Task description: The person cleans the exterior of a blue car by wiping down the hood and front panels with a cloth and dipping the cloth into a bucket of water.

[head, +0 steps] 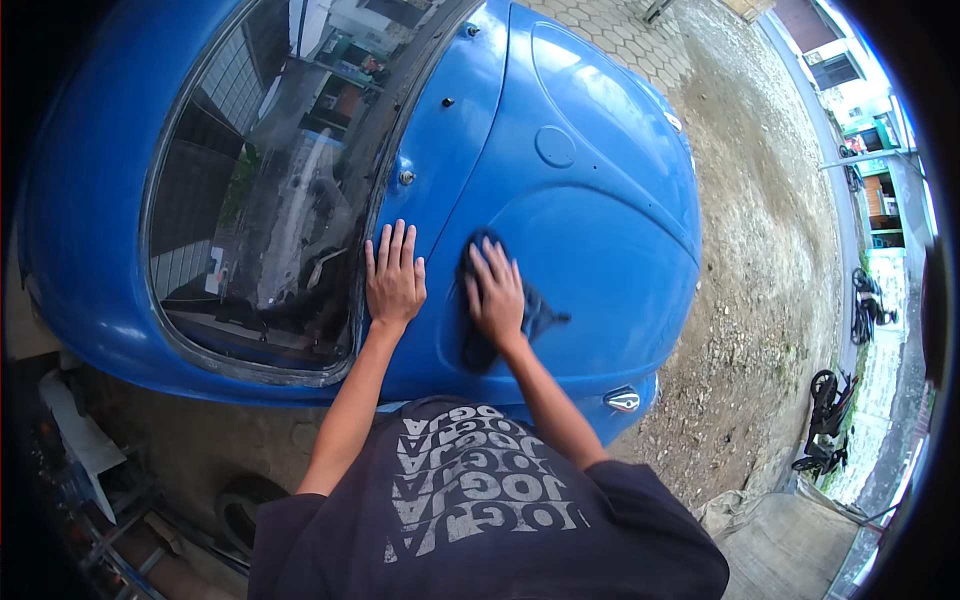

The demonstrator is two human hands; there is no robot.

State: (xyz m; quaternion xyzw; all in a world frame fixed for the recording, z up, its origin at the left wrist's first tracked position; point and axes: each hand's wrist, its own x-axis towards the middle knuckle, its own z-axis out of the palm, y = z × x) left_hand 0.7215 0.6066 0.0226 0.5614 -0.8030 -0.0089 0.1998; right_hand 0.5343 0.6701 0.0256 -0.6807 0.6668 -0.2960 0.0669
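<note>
A blue car's front hood (pixel 600 292) spreads out before me, with the windshield (pixel 277 195) on its left. My left hand (pixel 394 281) lies flat, fingers a little apart, on the blue panel beside the windshield's rubber seal. To its right, my right hand (pixel 496 292) presses palm-down on a dark cloth (pixel 480 349) against the hood; the cloth is slightly blurred and a corner trails out to the right. Whether the fingers grip the cloth or only rest on it is hard to tell. Wiper spindles (pixel 406 178) stick up from the panel beyond my left hand.
A chrome-based lamp (pixel 622 400) sits on the near fender. Gravelly ground (pixel 750 300) borders the car on the right, with parked motorcycles (pixel 829 420) farther out. At lower left are a tire (pixel 244 510) and a metal frame (pixel 127 536).
</note>
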